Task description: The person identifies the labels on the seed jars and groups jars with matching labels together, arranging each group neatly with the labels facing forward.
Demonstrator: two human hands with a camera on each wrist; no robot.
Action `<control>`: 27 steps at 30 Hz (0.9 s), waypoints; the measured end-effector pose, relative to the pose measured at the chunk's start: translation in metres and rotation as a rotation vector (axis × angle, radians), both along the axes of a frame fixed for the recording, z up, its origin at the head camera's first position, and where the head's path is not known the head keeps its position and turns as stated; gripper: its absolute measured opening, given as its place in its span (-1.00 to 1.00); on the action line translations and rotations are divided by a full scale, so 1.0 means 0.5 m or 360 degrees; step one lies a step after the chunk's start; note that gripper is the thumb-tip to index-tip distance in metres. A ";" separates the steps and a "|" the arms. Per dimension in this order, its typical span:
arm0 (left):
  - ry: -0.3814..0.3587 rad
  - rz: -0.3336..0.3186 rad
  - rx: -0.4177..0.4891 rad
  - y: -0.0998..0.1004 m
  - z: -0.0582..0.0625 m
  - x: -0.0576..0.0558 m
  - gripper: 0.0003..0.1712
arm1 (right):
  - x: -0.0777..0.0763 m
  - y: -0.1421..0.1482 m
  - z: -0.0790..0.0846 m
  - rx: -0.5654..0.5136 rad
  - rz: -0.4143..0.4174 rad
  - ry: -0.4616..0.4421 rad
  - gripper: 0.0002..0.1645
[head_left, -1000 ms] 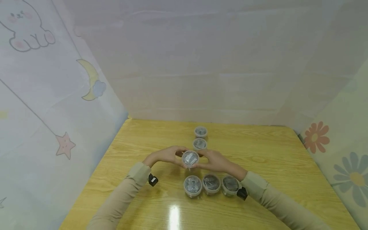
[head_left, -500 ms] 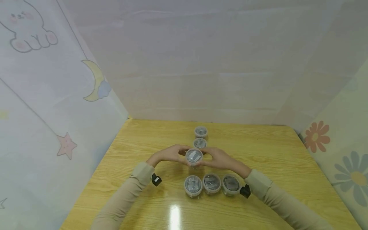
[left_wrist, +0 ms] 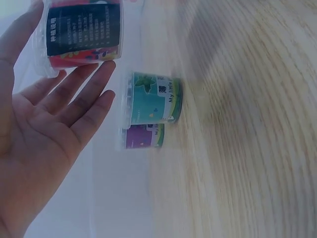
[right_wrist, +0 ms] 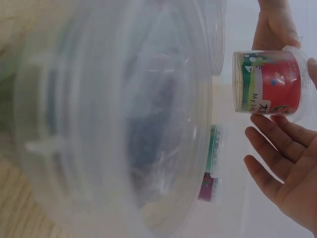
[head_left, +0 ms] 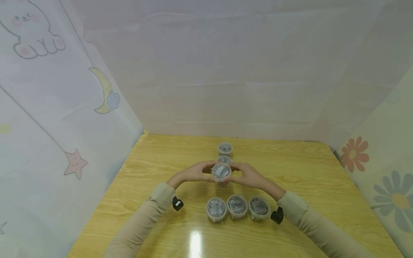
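Observation:
Between both hands, a clear-lidded plastic cup (head_left: 221, 172) with a red printed label (right_wrist: 280, 82) is raised off the table, a grey packet showing through its lid. My left hand (head_left: 196, 172) grips its left side, thumb on the near side and fingers beyond. From the right, my right hand (head_left: 250, 177) holds the same cup with thumb and fingertips. Just behind it stands a teal-labelled cup (left_wrist: 148, 99), partly covered by the held one in the head view. Farther back is a purple-labelled cup (left_wrist: 142, 136).
Three similar lidded cups stand in a row nearer me: left cup (head_left: 216, 208), middle cup (head_left: 237, 206) and right cup (head_left: 259, 207). The right one is close to my right wrist. Wood-grain table (head_left: 155, 150) lies beneath, with printed sheets as walls (head_left: 206, 71) around it.
Both hands have carried the red-labelled cup a little right and away from me, so it now overlaps the teal-labelled cup in the head view. The standing cups have stayed put.

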State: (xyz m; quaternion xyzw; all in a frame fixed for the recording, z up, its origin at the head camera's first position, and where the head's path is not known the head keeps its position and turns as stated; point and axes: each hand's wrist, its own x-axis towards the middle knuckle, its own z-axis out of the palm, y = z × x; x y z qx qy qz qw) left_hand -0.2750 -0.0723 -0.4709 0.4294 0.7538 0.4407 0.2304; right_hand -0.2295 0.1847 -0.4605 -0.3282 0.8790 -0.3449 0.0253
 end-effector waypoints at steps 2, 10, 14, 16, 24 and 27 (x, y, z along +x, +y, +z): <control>-0.0014 0.0034 0.0016 0.004 -0.004 0.002 -0.16 | 0.000 0.001 -0.002 -0.0002 -0.0017 0.0002 -0.45; -0.0006 0.0239 -0.0016 0.020 -0.009 0.011 -0.15 | 0.001 -0.003 -0.002 -0.0056 -0.0134 -0.0026 -0.47; -0.0018 0.0284 -0.0010 0.023 -0.006 0.009 -0.20 | 0.001 -0.004 0.001 -0.0042 -0.0133 -0.0032 -0.49; -0.0027 0.0279 -0.0001 0.023 -0.004 0.008 -0.21 | 0.002 -0.003 0.004 -0.0044 -0.0115 -0.0047 -0.50; -0.0002 0.0200 0.0071 0.022 0.001 0.006 -0.24 | 0.000 0.010 -0.001 -0.0071 0.0045 -0.0210 -0.36; 0.0001 0.0176 0.0100 0.023 0.004 0.005 -0.25 | -0.003 0.013 -0.007 -0.0098 0.0097 -0.0217 -0.32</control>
